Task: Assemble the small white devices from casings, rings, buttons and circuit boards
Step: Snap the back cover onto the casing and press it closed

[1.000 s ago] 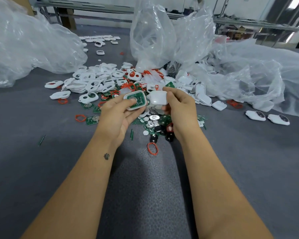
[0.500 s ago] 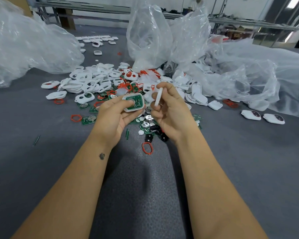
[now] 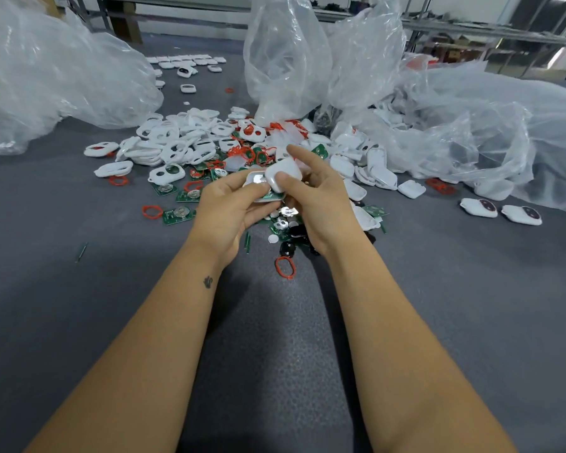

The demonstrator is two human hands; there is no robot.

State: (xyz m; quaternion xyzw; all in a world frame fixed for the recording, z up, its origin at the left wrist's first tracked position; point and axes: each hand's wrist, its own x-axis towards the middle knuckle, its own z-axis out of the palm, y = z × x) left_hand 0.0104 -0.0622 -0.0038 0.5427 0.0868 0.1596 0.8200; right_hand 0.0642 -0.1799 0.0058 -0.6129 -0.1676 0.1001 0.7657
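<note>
- Your right hand [image 3: 321, 204] has turned the cover [image 3: 283, 174] flat over the board-loaded casing [image 3: 258, 188]; fingers pinch it.
- Left hand [image 3: 229, 210] fingers grip casing underneath; looks ready to snap shut.

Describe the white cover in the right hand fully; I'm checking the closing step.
The white cover is a small rounded, glossy plastic shell. It sits tilted over the casing half held by the left hand, not yet flush. The right hand pinches it, thumb on its near edge.

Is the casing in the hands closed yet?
Not yet. The white cover sits tilted over the lower casing half, whose inside remains visible at its left.
</note>
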